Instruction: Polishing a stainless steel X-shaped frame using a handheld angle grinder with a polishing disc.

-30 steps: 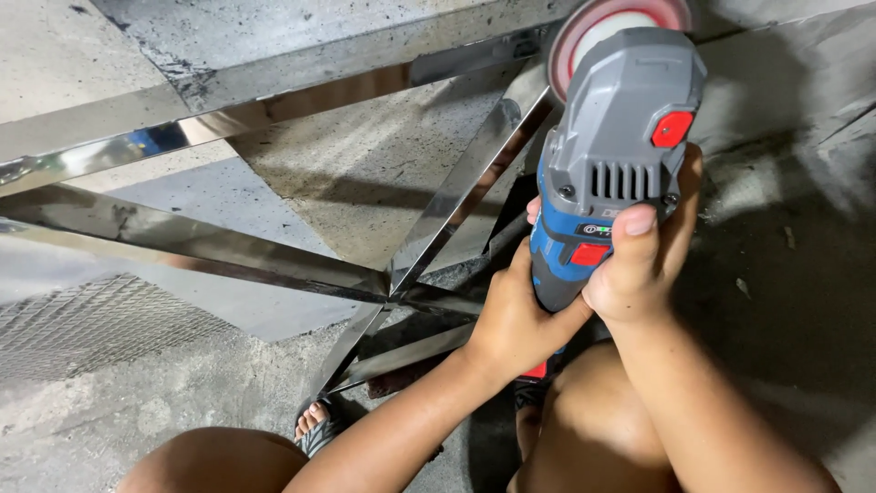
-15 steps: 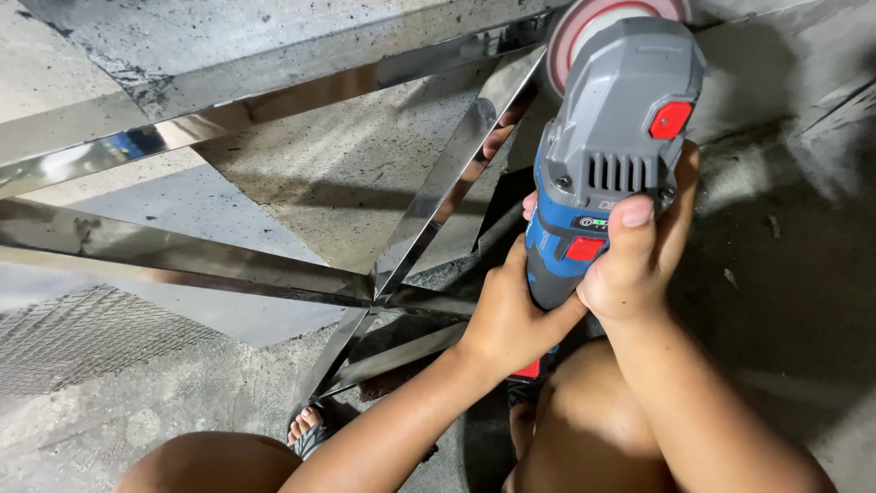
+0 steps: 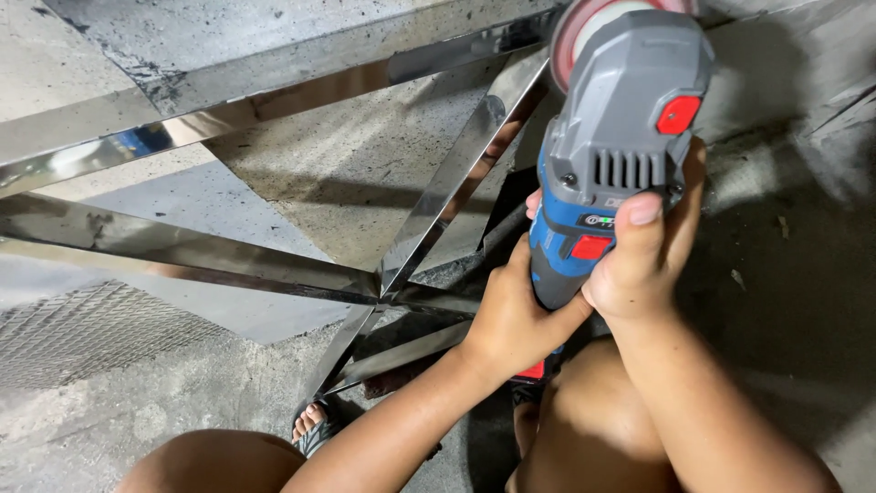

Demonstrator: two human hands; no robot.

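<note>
I hold a cordless angle grinder (image 3: 620, 137), grey at the head and blue along the body, with red buttons. My right hand (image 3: 643, 256) wraps the upper body, thumb across the blue part. My left hand (image 3: 511, 319) grips the lower end of the handle. The grinder's round disc (image 3: 584, 23) sits at the top edge of the view, against the upper end of a shiny steel bar (image 3: 456, 173) of a polished metal frame (image 3: 228, 100) lying on the concrete floor.
Several mirror-bright bars of the frame cross at a joint (image 3: 379, 292). A patch of metal mesh (image 3: 82, 333) lies at the lower left. My knees (image 3: 214, 461) and a sandalled foot (image 3: 315, 424) show at the bottom. Rough concrete floor (image 3: 785, 274) lies to the right.
The grinder and both hands have stayed in the same grip; the view has shifted slightly, with the disc staying at the bar's top end.
</note>
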